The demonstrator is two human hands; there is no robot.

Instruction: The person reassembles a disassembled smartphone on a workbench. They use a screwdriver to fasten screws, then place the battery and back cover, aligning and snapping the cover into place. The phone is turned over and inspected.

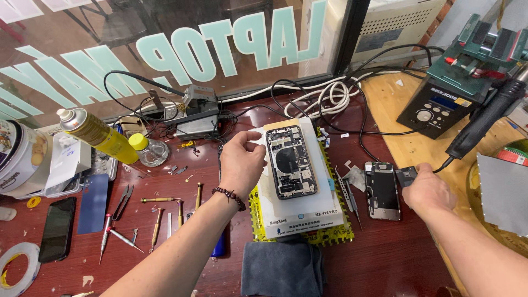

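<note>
Currently, the left hand [241,159] is resting against the left edge of the opened phone [290,161], its fingers curled and pinching a thin white strip [254,142] at the phone's upper left corner. This phone is lying face down, internals exposed, on a white heating pad [300,212] at the centre of the red-brown bench [385,258]. The right hand [428,190] is closing its fingers on a small dark part [406,175], just beside a detached metal-backed screen [381,190] lying on the bench. Screwdrivers [159,212] are lying well to the left, and a dark cloth [281,268] is sitting below the pad.
</note>
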